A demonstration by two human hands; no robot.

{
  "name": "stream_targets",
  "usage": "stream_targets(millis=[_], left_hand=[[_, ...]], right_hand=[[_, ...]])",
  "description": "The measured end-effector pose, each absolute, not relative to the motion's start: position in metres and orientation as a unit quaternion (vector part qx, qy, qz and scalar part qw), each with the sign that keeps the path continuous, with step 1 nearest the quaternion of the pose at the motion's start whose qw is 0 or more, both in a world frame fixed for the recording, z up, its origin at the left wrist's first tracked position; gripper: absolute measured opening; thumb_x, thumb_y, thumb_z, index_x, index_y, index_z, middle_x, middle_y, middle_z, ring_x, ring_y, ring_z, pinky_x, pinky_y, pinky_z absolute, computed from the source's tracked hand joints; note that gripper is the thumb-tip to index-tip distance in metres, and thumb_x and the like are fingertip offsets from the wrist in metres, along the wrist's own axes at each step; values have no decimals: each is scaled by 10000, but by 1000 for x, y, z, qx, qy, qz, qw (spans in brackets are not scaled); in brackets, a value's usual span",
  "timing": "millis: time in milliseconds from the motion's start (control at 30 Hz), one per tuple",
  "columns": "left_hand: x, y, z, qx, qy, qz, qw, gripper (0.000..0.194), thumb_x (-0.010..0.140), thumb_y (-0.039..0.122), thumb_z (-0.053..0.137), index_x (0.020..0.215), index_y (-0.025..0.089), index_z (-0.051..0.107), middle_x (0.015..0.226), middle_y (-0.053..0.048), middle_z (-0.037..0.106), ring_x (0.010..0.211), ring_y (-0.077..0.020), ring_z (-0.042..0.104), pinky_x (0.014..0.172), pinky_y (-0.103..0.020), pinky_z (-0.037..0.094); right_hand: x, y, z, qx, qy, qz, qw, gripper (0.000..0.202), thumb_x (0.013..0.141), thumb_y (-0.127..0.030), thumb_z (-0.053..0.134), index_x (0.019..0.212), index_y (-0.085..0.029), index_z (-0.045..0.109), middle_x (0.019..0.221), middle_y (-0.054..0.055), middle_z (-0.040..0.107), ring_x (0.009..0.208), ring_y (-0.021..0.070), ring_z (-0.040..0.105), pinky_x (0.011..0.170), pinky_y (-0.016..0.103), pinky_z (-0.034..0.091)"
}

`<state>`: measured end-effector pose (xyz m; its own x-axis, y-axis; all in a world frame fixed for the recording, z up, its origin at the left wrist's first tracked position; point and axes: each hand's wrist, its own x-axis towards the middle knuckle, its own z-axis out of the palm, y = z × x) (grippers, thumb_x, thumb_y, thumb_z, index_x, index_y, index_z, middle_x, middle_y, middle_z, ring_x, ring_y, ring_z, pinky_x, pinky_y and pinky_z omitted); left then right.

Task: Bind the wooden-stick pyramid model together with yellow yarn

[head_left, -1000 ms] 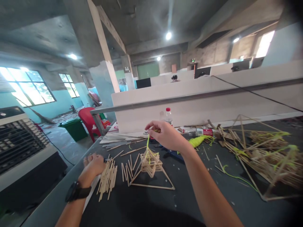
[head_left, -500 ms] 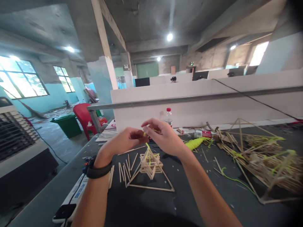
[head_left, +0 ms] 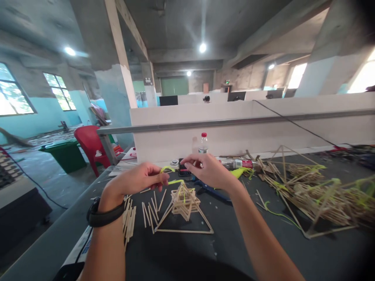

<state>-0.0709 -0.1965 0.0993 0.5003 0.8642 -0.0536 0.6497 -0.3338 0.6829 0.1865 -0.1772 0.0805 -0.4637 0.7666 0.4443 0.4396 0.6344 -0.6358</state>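
The left hand (head_left: 143,178) is closed in a pinch on a cord (head_left: 175,182), soft, thin and neon yellow, with a loose curl of it arching above the fingertips. From the pinch the cord runs sideways to the peak of the frame (head_left: 185,202), which stands on the table (head_left: 166,257) before the person, between the two forearms. The frame is pale wood: straight, slender sticks meet in a pyramid over a triangular base, and shorter ones are stacked crosswise inside, ragged and star-like, with a yellow strand hanging down among them.

The right hand (head_left: 208,170) hovers above and beyond the peak, fingers bent and thumb tip near the forefinger, the gap narrow; whether anything thin sits there is impossible to make out. Beneath its wrist lie blue-handled pliers (head_left: 215,192), smooth and curved.

Loose sticks (head_left: 129,222) lie roughly parallel beside the left forearm, on the dark, matt tabletop. Behind the right hand stands a clear plastic bottle (head_left: 203,145) with a red cap, and farther right spreads a tangled heap (head_left: 319,195) of wooden sticks and yellow cord
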Motion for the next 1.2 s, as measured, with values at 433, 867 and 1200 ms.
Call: stream_targets(millis=[433,867,1200], left_hand=[[-66,-200,99,801,412,80,427,284,836,460,661,853,199,770,811,-71,748,678,-164,660,566,-223,511],[-39,-184,91,786,401,367,294,299,911,424,606,909,156,738,777,-44,696,612,-102,571,564,-200,488],[-31,-189,89,795,364,400,275,228,930,368,603,965,164,699,724,-2,635,585,-84,499,540,-201,408]], right_hand=[[197,-173,-44,-354,-786,358,359,553,818,-510,707,1320,-302,608,1278,57,641,1092,270,601,889,404,469],[188,-176,-65,-372,-766,258,456,374,810,-504,721,1088,-256,685,1169,58,679,1100,256,590,972,400,412],[171,-181,-79,-397,-758,244,456,367,767,-449,762,1060,-253,660,1184,55,664,1121,271,571,964,416,386]])
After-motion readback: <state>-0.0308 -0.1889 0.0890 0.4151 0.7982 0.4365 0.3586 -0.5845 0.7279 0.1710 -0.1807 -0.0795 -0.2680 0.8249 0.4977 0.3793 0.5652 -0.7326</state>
